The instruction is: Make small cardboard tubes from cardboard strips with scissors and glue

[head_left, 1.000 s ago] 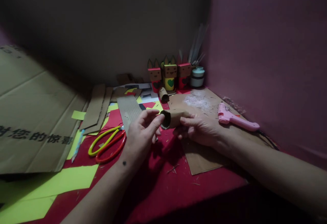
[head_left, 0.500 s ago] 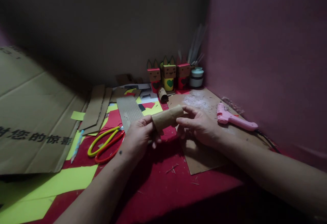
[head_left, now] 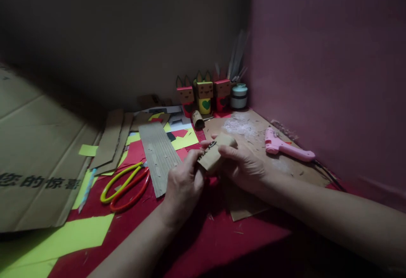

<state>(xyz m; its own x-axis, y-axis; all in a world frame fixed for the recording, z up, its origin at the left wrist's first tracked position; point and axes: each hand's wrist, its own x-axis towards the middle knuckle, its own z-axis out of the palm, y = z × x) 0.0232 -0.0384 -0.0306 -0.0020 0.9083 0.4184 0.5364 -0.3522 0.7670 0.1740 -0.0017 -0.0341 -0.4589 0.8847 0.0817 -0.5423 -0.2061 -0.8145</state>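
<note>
A brown cardboard tube (head_left: 214, 156) with dark print on its side is held between both hands above the red cloth (head_left: 196, 227). My left hand (head_left: 185, 180) is closed on its near left end. My right hand (head_left: 242, 161) grips the right end, thumb on top and fingers behind. Left of my left hand lies a strip of corrugated cardboard (head_left: 158, 153), and beside it scissors (head_left: 127, 187) with one yellow and one red handle. Under and beyond my right hand is a flat cardboard sheet (head_left: 249, 212).
A pink glue gun (head_left: 287, 147) lies on the right. Three box-headed figures (head_left: 204, 96) stand at the back beside a pale blue jar (head_left: 239, 96), with a small tube (head_left: 198, 119) before them. Large cardboard (head_left: 38, 155), yellow paper (head_left: 72, 235) and a pencil (head_left: 87, 191) are at left.
The tube has been turned so its printed side shows. My left hand has moved right and closer around it. The whole view has shifted slightly.
</note>
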